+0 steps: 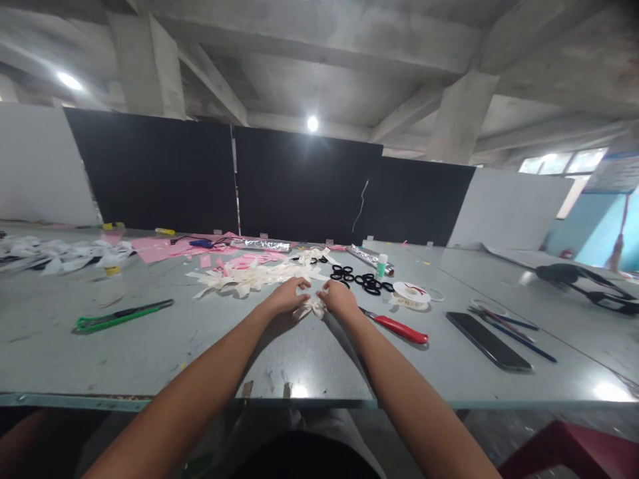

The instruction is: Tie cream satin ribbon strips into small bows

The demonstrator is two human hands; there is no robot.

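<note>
White bow-like cloth: it lies on or just above the surface (319,372), in front of us, low between the two hands; which of these, we cannot tell.
Its long axis: it seems to run sideways, from one hand toward the other.
Left hand (288,297): at the upper left of the cloth (314,310), with fingers bent.
Right hand (341,299): at the upper right, also bent; neither hand is clearly nearer.
Grasp: the fingertips are at the cloth, but whether they pinch it we cannot tell.
Cream strips (254,278): a loose heap beyond the left hand.
Red-handled tool (402,329): just beside the right wrist, slanting away from it.
Black rings (370,285): beyond the right hand, near the ribbon spool (411,292).
</note>
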